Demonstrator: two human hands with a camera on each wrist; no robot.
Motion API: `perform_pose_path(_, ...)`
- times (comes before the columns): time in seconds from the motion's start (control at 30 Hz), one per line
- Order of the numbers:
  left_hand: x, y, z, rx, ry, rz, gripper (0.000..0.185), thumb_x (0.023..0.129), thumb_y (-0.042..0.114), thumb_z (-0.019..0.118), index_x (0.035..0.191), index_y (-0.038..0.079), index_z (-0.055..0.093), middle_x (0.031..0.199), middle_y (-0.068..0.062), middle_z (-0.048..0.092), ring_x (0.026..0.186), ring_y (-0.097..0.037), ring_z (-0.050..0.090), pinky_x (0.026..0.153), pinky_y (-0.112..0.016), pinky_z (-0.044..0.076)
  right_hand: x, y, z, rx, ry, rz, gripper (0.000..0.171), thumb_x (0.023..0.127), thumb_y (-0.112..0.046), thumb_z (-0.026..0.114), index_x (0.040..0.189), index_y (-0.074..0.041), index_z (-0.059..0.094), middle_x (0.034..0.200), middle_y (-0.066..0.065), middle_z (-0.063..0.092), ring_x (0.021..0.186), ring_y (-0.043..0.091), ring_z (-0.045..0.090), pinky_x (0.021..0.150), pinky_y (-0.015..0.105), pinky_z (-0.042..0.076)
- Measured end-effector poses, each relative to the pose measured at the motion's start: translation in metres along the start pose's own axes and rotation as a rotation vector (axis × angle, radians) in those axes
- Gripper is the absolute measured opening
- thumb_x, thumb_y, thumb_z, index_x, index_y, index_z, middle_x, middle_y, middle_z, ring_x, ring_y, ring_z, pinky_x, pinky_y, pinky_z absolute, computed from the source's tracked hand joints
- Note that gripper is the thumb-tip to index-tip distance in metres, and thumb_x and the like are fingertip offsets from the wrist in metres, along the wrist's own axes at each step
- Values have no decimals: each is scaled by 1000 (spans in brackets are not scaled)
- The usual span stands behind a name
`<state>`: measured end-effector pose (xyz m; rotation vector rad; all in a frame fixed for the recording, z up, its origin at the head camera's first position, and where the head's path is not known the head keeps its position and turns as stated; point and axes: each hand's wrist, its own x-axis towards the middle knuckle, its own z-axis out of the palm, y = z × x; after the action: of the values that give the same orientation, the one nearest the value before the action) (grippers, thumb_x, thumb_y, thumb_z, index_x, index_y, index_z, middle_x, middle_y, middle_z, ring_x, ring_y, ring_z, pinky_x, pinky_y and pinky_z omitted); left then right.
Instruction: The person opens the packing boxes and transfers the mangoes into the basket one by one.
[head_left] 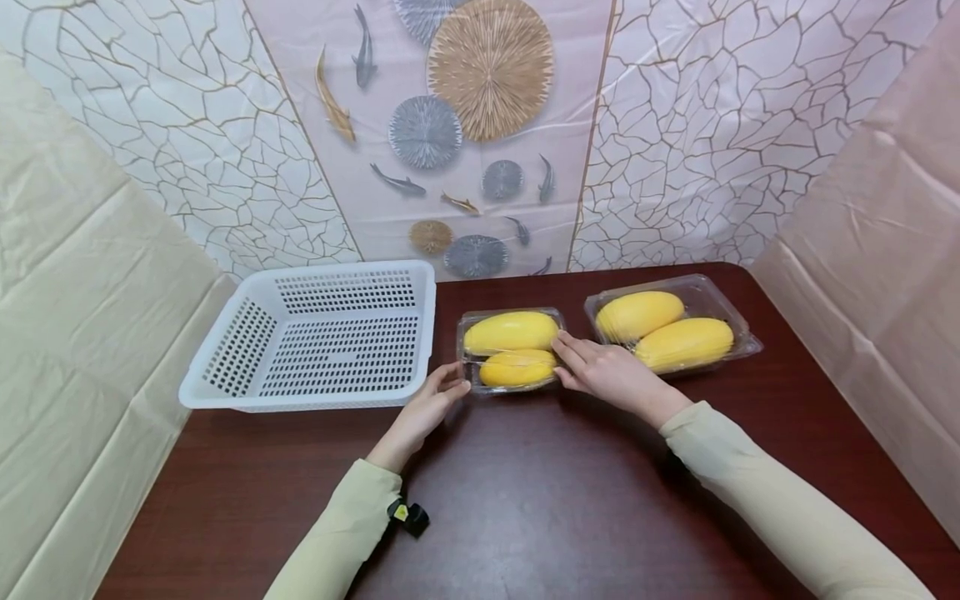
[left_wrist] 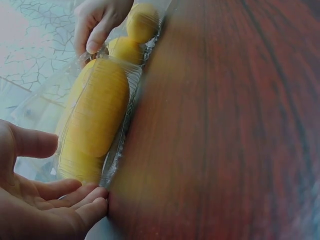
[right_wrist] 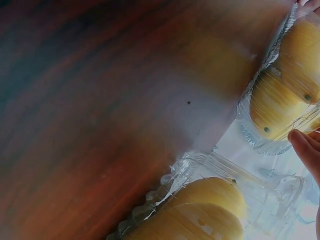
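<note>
A clear plastic clamshell box [head_left: 471,317] holding two smooth, oblong yellow fruits [head_left: 512,332] stands on the table between both hands. My left hand [head_left: 431,410] is at the left end of this box. In the left wrist view its fingers [left_wrist: 75,195] lie straight along the end near the table, with the thumb apart and higher up. At the opposite end, my right hand [head_left: 607,373] has its extended fingertips against the right edge, thumb low by the near corner. The right wrist view shows only one fingertip [right_wrist: 300,140] of it at the box edge.
Left of the box stands a white perforated plastic basket [head_left: 206,367], with nothing in it. A second clear box [head_left: 712,292] with two more yellow fruits sits to the right, close beside my right hand. Patterned cloth [head_left: 480,200] hangs behind the dark red table [head_left: 510,500].
</note>
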<state>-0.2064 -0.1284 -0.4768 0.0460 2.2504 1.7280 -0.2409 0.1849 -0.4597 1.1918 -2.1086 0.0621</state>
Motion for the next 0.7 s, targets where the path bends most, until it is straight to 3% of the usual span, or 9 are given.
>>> perform_pose_path(0.7,-1,-2,-2,-60,-10,0,57,103,22,54,154,3,36,155,-16,39,141,-34,37,117,-51,28,4,-1,2,12,13,-9,59,111,-36,30,116,9,68,112,24,71,84,31,72,56,41,58)
